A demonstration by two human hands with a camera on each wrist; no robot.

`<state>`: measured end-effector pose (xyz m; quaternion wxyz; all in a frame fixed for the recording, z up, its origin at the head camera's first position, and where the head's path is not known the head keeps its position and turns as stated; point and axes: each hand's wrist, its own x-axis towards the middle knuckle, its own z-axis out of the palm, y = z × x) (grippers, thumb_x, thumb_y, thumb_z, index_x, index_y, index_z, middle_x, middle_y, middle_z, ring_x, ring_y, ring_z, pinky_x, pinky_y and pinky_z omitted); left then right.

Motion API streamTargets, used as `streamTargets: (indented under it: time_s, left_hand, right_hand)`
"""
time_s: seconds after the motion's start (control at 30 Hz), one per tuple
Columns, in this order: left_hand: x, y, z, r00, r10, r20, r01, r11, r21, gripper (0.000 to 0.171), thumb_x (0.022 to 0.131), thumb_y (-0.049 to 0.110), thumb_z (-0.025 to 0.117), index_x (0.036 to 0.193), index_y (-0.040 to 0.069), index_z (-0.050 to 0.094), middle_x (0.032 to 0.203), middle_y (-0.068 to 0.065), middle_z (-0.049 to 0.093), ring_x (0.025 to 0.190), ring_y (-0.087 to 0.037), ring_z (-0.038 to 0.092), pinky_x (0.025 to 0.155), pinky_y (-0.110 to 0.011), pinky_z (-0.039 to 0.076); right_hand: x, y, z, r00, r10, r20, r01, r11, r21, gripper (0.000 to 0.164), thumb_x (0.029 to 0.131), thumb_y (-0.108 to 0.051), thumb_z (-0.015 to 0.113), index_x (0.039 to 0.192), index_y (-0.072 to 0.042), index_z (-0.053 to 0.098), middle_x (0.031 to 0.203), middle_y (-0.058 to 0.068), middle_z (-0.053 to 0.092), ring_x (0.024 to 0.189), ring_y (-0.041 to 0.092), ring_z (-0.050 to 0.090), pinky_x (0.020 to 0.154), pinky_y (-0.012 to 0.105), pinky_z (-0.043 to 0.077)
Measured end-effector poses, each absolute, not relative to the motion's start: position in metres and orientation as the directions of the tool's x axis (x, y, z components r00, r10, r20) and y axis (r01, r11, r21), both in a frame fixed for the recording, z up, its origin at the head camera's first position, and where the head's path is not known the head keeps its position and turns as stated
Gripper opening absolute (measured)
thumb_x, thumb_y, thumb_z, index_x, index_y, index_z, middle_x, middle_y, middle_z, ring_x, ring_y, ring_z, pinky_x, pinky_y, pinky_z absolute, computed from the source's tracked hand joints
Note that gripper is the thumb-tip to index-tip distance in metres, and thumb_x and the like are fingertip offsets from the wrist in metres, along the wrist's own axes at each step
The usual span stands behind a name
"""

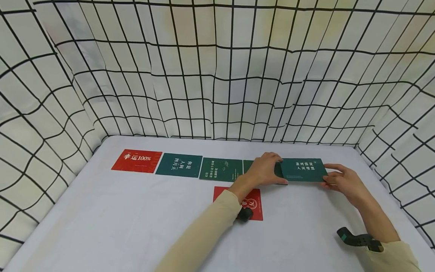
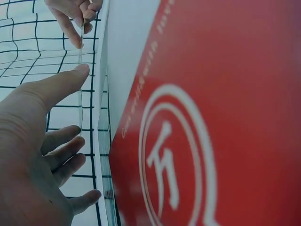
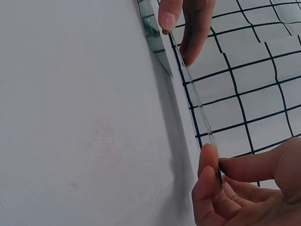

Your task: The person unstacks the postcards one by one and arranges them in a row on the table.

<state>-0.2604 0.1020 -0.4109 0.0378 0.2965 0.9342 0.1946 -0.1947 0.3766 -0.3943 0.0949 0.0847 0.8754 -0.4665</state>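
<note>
A dark green card (image 1: 304, 170) with white characters is between my hands, low over the table at the right end of a row of cards. My right hand (image 1: 344, 185) pinches its right edge between thumb and fingers. My left hand (image 1: 263, 170) spans its left short side, thumb toward me and fingers at the far corner. In the left wrist view the card's thin edge (image 2: 81, 106) runs beside the left thumb and fingertips. Under the left hand lies another green card (image 1: 247, 164), mostly covered. A red card (image 1: 256, 196) lies below the left wrist, partly hidden by the forearm.
Leftward along the row lie a green card with white text (image 1: 221, 169), a teal card (image 1: 179, 165) and a red card reading 100% (image 1: 137, 161). White cloth covers the table (image 1: 119, 219). A white curtain with black grid lines (image 1: 221, 87) surrounds the back and sides.
</note>
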Motion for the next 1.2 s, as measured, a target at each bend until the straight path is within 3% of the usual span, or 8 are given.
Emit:
streamTargets:
  time_s: [0.13,0.37,0.77,1.03,1.2]
  left_hand:
    - [-0.262,0.108,-0.415,-0.825,0.565,0.027,0.537,0.767,0.353,0.077,0.087,0.058,0.078,0.15,0.021,0.054,0.159,0.004,0.051,0.149,-0.015,0.045,0.122,-0.036,0.043]
    - [-0.261,0.114,-0.417,-0.832,0.554,0.007,0.523,0.781,0.34,0.078,0.086,0.059,0.079,0.15,0.022,0.054,0.159,0.005,0.05,0.152,-0.015,0.042,0.131,-0.047,0.029]
    - [-0.263,0.117,-0.419,-0.819,0.574,0.002,0.539,0.767,0.349,0.077,0.088,0.057,0.077,0.152,0.022,0.053,0.16,0.004,0.05,0.152,-0.017,0.042,0.131,-0.043,0.029]
    - [-0.262,0.118,-0.418,-0.82,0.571,-0.015,0.535,0.777,0.332,0.077,0.089,0.059,0.075,0.153,0.025,0.05,0.162,0.006,0.047,0.153,-0.017,0.04,0.132,-0.042,0.027]
    - [-0.26,0.117,-0.417,-0.824,0.565,-0.028,0.525,0.782,0.336,0.078,0.089,0.06,0.074,0.154,0.025,0.049,0.163,0.006,0.046,0.153,-0.016,0.039,0.132,-0.041,0.025]
  right_hand:
    - [-0.195,0.379,-0.396,-0.967,0.068,-0.246,0.24,0.566,-0.789,0.066,0.105,-0.005,0.054,0.16,0.011,0.021,0.109,0.01,0.07,0.081,0.003,0.071,0.076,0.02,0.061]
    - [-0.195,0.383,-0.402,-0.965,0.079,-0.25,0.249,0.568,-0.785,0.067,0.104,-0.005,0.055,0.159,0.011,0.022,0.104,0.005,0.071,0.079,0.004,0.07,0.072,0.021,0.06]
    - [-0.198,0.387,-0.403,-0.958,0.135,-0.252,0.282,0.595,-0.753,0.066,0.103,-0.009,0.056,0.159,0.009,0.025,0.093,-0.004,0.072,0.076,0.003,0.067,0.069,0.019,0.058]
    - [-0.198,0.387,-0.404,-0.956,0.162,-0.245,0.292,0.617,-0.731,0.063,0.104,-0.009,0.055,0.158,0.01,0.028,0.104,0.008,0.073,0.076,0.003,0.067,0.067,0.019,0.058]
    - [-0.195,0.386,-0.408,-0.961,0.164,-0.221,0.274,0.64,-0.718,0.062,0.104,-0.013,0.059,0.155,0.011,0.034,0.126,0.032,0.063,0.079,0.002,0.067,0.069,0.018,0.058]
